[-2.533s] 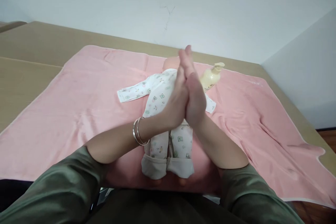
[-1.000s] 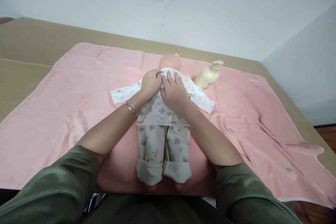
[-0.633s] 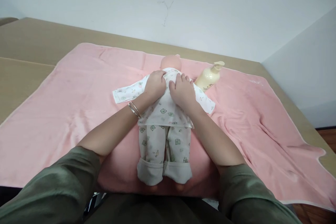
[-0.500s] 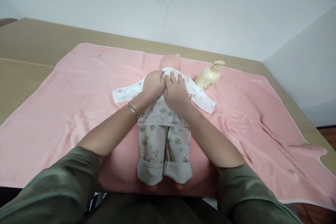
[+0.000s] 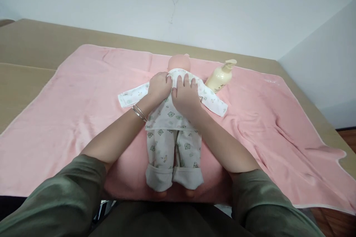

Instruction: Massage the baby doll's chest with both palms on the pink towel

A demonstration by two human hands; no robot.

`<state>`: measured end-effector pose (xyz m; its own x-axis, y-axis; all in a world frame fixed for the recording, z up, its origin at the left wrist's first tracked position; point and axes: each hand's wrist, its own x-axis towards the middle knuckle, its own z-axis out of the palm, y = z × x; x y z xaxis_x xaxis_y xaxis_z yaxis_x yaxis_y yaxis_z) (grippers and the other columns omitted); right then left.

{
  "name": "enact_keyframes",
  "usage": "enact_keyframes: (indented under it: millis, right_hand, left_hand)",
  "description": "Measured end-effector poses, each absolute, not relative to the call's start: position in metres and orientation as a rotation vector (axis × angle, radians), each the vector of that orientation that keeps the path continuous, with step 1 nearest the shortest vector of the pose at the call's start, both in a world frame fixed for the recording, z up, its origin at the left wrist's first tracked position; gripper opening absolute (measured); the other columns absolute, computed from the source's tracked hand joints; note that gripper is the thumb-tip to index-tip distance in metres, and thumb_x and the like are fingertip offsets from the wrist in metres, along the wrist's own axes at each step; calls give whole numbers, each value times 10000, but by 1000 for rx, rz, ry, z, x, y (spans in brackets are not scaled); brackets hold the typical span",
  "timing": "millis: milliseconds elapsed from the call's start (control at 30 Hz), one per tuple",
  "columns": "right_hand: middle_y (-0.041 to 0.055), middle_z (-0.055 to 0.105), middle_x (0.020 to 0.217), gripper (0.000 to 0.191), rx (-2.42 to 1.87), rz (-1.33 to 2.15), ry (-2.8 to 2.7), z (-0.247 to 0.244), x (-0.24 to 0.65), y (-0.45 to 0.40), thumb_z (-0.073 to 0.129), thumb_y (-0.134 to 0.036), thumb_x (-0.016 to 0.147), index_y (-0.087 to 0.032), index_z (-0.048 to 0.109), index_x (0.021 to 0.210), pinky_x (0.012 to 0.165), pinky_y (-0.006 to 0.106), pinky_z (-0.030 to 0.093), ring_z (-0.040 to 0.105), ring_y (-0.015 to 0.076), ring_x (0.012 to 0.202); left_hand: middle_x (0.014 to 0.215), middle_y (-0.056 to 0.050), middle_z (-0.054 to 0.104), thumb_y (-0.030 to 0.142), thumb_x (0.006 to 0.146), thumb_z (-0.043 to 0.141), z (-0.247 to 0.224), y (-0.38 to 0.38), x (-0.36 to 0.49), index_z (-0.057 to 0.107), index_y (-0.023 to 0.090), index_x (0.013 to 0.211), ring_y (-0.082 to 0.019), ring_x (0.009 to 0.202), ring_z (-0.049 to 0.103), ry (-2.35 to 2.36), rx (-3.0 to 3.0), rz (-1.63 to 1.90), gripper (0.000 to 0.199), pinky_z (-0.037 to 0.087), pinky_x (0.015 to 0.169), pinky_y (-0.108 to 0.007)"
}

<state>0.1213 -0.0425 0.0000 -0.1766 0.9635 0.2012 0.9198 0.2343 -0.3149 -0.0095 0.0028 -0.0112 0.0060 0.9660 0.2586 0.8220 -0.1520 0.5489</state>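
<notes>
A baby doll (image 5: 178, 62) lies on a pink blanket, its head away from me and its feet towards me. It wears a white printed shirt (image 5: 170, 114) with sleeves spread out and matching trousers (image 5: 187, 148) with rolled cuffs. My left hand (image 5: 160, 88), with bracelets at the wrist, rests on the upper left of the shirt, its fingers curled in over something I cannot make out. Beside it, my right hand (image 5: 187, 95) lies flat on the upper shirt with its fingers apart.
The pink blanket (image 5: 91, 77) covers much of the wooden table (image 5: 55, 31). A cream pump bottle (image 5: 221, 77) lies tilted by the doll's right-hand sleeve. Behind the table stands a white wall (image 5: 236, 11).
The view has shifted slightly. The fingers of my right hand are spread a little wider on the shirt. My left hand stays at nearly the same place on the doll.
</notes>
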Motion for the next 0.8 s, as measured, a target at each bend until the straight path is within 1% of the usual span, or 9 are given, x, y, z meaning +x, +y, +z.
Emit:
enact_keyframes:
  millis: [100, 167, 300, 367, 467, 533, 667, 733, 800]
  right_hand:
    - [226, 345, 1723, 637, -1669, 228, -2235, 3, 128, -32, 337, -286, 1027, -29, 406, 1606, 1306, 634, 241, 286, 454, 1607]
    - [215, 367, 1716, 653, -1666, 322, -2201, 3, 141, -16, 332, -326, 1034, -26, 393, 1611, 1316, 605, 244, 290, 425, 1614]
    - [206, 378, 1713, 709, -1656, 410, -2133, 1, 157, 4, 350, -448, 1035, -37, 388, 1611, 1322, 614, 229, 289, 407, 1621]
    - [218, 369, 1714, 722, -1681, 397, -2138, 0, 156, 1, 342, -472, 1035, -37, 382, 1611, 1311, 655, 219, 276, 426, 1622]
    - [273, 332, 1714, 735, -1811, 354, -2126, 0, 144, -16, 352, -448, 1033, 0, 351, 1615, 1283, 720, 203, 266, 490, 1608]
    - [295, 336, 1703, 713, -1805, 324, -2139, 0, 137, -27, 369, -396, 1026, 14, 352, 1609, 1274, 731, 210, 276, 504, 1600]
    - [292, 353, 1696, 674, -1653, 317, -2270, 1, 133, -32, 346, -311, 1029, 44, 343, 1602, 1324, 653, 178, 237, 439, 1632]
    - [285, 329, 1710, 678, -1681, 357, -2286, 3, 138, -23, 316, -328, 1047, 54, 330, 1608, 1342, 599, 170, 213, 425, 1641]
    - [258, 314, 1726, 687, -1724, 394, -2240, 5, 144, -12, 304, -371, 1060, 21, 328, 1624, 1342, 585, 174, 208, 424, 1643]
  left_hand:
    - [1148, -244, 711, 155, 971, 341, -2, -13, -1, 682, 105, 1077, -378, 1143, 661, 1863, 2231, 697, 361, 500, 1060, -525]
    - [1205, -261, 685, 91, 933, 377, 2, -25, 6, 666, 64, 1146, -388, 1212, 639, 1833, 2331, 632, 360, 476, 1104, -529]
    - [1364, -254, 636, 36, 905, 378, -2, -35, 16, 623, 36, 1272, -381, 1397, 531, 1768, 2413, 754, 442, 340, 1254, -523]
    - [1355, -224, 653, 59, 930, 358, -6, -29, 16, 629, 66, 1264, -357, 1384, 542, 1777, 2357, 817, 431, 338, 1260, -508]
    - [1250, -214, 698, 143, 976, 341, -8, -14, 10, 658, 93, 1179, -349, 1252, 612, 1799, 2257, 805, 381, 432, 1172, -515]
    - [1198, -228, 712, 201, 992, 333, -8, -6, 4, 673, 89, 1136, -357, 1190, 633, 1800, 2218, 771, 385, 464, 1125, -528]
    - [1302, -222, 697, 288, 999, 344, -8, 3, -3, 647, 89, 1252, -353, 1264, 611, 1747, 2144, 816, 443, 447, 1160, -521]
    - [1332, -232, 683, 308, 1007, 325, -10, 1, -3, 623, 73, 1303, -358, 1285, 602, 1743, 2149, 803, 480, 435, 1170, -530]
    - [1347, -264, 662, 302, 1013, 307, -13, -5, 0, 603, 53, 1324, -387, 1314, 579, 1775, 2182, 754, 496, 410, 1178, -574]
